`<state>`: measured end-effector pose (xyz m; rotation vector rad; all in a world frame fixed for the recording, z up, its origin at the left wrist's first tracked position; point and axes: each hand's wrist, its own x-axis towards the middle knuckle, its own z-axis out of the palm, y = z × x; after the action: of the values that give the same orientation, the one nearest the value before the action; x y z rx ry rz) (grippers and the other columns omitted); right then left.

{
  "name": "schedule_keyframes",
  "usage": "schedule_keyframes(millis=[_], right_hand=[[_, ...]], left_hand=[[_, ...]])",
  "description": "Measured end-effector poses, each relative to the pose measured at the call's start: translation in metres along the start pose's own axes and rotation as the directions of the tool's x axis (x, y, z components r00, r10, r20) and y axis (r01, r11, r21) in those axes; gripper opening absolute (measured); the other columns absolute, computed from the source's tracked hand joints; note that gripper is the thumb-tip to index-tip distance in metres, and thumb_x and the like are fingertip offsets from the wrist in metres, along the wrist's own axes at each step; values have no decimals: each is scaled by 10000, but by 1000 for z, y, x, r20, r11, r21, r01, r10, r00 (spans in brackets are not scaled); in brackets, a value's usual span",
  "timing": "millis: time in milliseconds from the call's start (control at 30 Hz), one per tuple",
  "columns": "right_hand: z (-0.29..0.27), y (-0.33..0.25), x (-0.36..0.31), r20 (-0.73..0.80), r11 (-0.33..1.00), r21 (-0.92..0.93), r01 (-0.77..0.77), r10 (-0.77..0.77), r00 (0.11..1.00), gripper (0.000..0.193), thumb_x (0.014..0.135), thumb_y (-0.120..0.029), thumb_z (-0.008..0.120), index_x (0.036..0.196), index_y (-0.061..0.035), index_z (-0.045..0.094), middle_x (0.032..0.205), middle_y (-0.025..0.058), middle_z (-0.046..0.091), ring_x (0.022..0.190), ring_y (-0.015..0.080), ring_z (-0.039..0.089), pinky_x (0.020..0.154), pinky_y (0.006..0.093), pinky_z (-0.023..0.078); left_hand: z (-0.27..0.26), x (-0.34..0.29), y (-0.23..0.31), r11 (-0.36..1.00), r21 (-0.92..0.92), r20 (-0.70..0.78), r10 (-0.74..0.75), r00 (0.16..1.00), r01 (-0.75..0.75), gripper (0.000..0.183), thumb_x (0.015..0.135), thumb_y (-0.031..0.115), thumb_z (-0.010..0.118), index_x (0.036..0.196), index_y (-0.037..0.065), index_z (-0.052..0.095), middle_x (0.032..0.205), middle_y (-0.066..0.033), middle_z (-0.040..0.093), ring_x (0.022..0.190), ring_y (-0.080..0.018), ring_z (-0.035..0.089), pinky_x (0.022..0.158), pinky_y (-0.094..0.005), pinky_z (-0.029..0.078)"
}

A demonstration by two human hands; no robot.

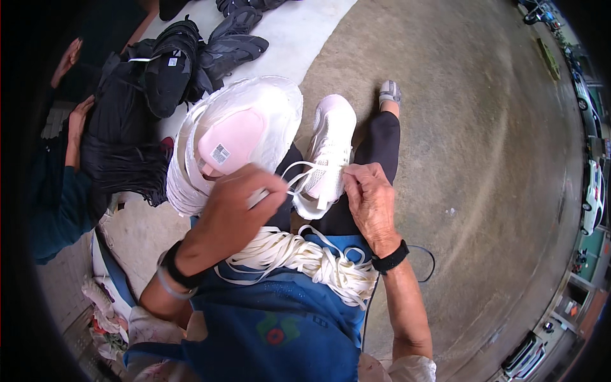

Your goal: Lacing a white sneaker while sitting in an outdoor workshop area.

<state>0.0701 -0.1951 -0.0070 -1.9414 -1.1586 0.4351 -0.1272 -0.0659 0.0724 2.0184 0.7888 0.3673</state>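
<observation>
A white sneaker [332, 130] with a pale pink tint lies across my lap, toe pointing away. A white shoelace [304, 164] loops out from its eyelets toward my left side. My left hand [238, 207], somewhat blurred, is closed on a length of this lace, left of the shoe's heel. At the shoe's right edge my right hand [369, 197] pinches the lace near the eyelets. A thick bundle of off-white laces [299, 258] rests on my blue apron [254, 325]. Beside the sneaker stands a nested stack of white shoe uppers [188, 172], its pink inside [232, 137] bearing a label.
Black shoe uppers [168, 70] lie on a white surface [305, 32] at the far left. Near them are a co-worker's hand [79, 114] and dark sleeve [63, 216], next to hanging black laces [124, 165]. Concrete floor [471, 159] stretches right, toward parked vehicles [592, 191].
</observation>
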Motion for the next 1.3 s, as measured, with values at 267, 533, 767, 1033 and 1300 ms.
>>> schedule_keyframes(millis=[267, 533, 767, 1033, 1300], right_hand=[[3, -9, 15, 127, 949, -289, 123, -89, 988, 142, 786, -61, 669, 928, -51, 679, 788, 103, 570, 662, 286, 621, 583, 368, 503], [-1, 12, 29, 216, 995, -43, 84, -73, 974, 127, 715, -5, 619, 835, -38, 594, 778, 126, 521, 625, 297, 587, 564, 380, 478], [-15, 9, 28, 326, 958, 238, -162, 79, 942, 135, 760, -10, 646, 894, -20, 627, 770, 120, 519, 607, 216, 538, 586, 301, 462], [-7, 16, 20, 263, 994, 106, 21, -49, 964, 169, 768, -38, 646, 936, -18, 656, 841, 147, 577, 706, 292, 607, 648, 344, 491], [-18, 33, 26, 494, 778, 502, -377, 99, 864, 105, 780, -7, 651, 878, -44, 649, 804, -15, 486, 692, 77, 431, 609, 237, 375]], left_hand=[[55, 54, -23, 976, 128, 135, 160, 978, -178, 180, 784, 45, 660, 945, 32, 578, 857, -154, 559, 807, -346, 573, 699, -405, 452], [65, 63, -35, 976, 186, 140, 88, 986, -113, 214, 763, 58, 683, 948, 51, 576, 886, -155, 564, 836, -354, 580, 721, -419, 462], [61, 60, -30, 986, 156, 151, 38, 988, -62, 207, 768, 51, 678, 952, 45, 584, 912, -155, 574, 853, -353, 590, 737, -404, 468], [59, 66, -19, 996, 90, 178, 11, 984, -27, 180, 764, 19, 668, 930, 24, 597, 914, -144, 575, 847, -318, 589, 735, -379, 464], [74, 76, -26, 980, -1, 272, 193, 943, -201, 141, 757, 30, 677, 882, 38, 612, 869, -131, 567, 817, -329, 573, 713, -380, 459]])
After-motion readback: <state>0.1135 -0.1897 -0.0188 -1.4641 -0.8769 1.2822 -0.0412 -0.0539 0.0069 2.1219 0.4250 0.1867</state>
